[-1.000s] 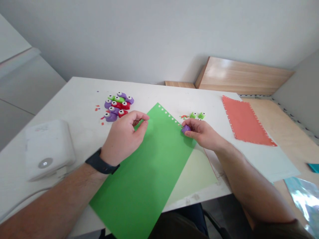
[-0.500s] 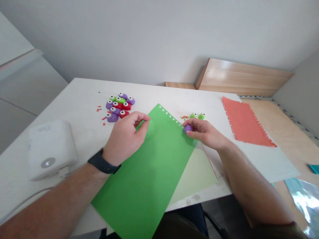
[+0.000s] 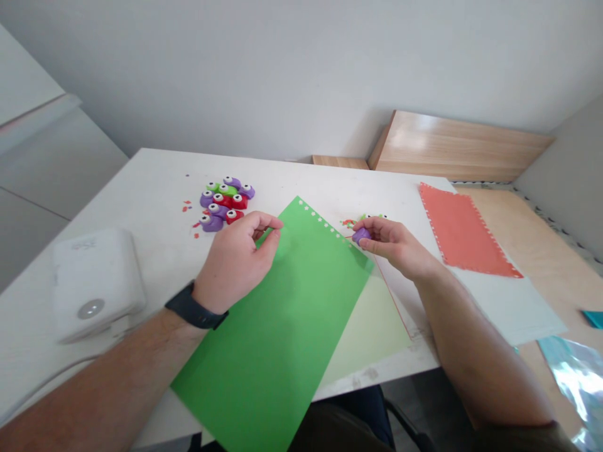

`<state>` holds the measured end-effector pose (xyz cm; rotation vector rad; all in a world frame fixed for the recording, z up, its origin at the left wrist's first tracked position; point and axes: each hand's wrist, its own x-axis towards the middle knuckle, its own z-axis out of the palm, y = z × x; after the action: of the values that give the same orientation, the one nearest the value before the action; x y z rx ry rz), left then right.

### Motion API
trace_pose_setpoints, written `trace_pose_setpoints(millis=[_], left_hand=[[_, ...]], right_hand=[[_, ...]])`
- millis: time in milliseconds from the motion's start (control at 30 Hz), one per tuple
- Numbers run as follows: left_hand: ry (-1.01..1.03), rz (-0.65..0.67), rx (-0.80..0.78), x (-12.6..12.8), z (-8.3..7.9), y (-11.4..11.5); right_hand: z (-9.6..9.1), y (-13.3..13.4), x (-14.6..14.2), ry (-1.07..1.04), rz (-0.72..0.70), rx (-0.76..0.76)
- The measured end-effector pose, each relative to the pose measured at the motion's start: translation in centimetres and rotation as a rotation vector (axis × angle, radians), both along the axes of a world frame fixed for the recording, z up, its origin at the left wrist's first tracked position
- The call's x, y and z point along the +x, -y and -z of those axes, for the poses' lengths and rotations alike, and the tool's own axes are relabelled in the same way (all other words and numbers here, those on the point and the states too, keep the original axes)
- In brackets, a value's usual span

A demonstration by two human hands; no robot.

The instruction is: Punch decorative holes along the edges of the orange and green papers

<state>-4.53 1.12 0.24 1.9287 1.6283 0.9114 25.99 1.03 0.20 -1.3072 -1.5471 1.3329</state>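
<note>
Head view: the right hand [image 3: 396,250] grips a small purple punch [image 3: 362,236] between thumb and fingers, just beside the upper right edge of a green sheet [image 3: 282,320]; whether punch and sheet touch is unclear. A row of star-shaped holes [image 3: 320,220] runs along that edge. The left hand [image 3: 238,260] is curled at the sheet's left edge, thumb and forefinger nearly meeting; I cannot tell whether they pinch it. On the tabletop [image 3: 282,179], a cluster of eyed purple, green and red punches [image 3: 222,200] sits beyond the left hand, and an orange sheet [image 3: 471,232] lies farther right.
</note>
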Motion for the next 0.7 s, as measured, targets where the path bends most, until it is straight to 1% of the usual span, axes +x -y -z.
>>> trace_pose_setpoints(millis=[333,700], left_hand=[[-0.007,0.005,0.002,-0.02,-0.14,0.0],[-0.006,0.007,0.005,-0.04,-0.1,0.03]], right_hand=[[0.34,-0.09,-0.11,0.002,-0.009,0.001],[0.0,0.18,-0.33,-0.009,-0.044,-0.014]])
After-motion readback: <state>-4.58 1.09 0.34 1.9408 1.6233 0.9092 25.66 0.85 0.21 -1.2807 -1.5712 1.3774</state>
